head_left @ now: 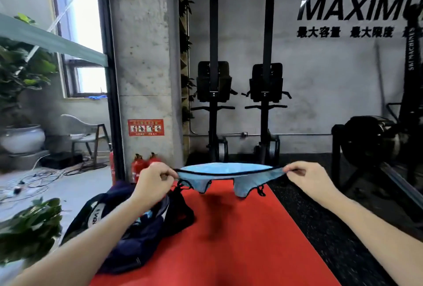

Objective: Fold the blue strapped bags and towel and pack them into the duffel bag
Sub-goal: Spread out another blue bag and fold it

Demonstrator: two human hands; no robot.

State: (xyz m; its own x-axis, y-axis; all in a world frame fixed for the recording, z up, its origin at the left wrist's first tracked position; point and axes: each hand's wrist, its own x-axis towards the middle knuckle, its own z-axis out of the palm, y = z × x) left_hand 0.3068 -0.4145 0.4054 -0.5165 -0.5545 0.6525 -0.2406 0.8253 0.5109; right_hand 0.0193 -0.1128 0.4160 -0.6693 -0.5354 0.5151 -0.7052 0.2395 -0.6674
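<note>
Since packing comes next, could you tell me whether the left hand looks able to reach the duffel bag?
Probably yes: the duffel bag lies right under the left hand, nothing between, though that hand pinches the blue strapped bag.

The wall lettering runs off the right edge; beside the red mat, the duffel bag hides partly behind the left forearm.

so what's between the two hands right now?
Head view: the light-blue strapped bag, stretched flat between left hand and right hand, each pinching an end, above the red mat.
</note>
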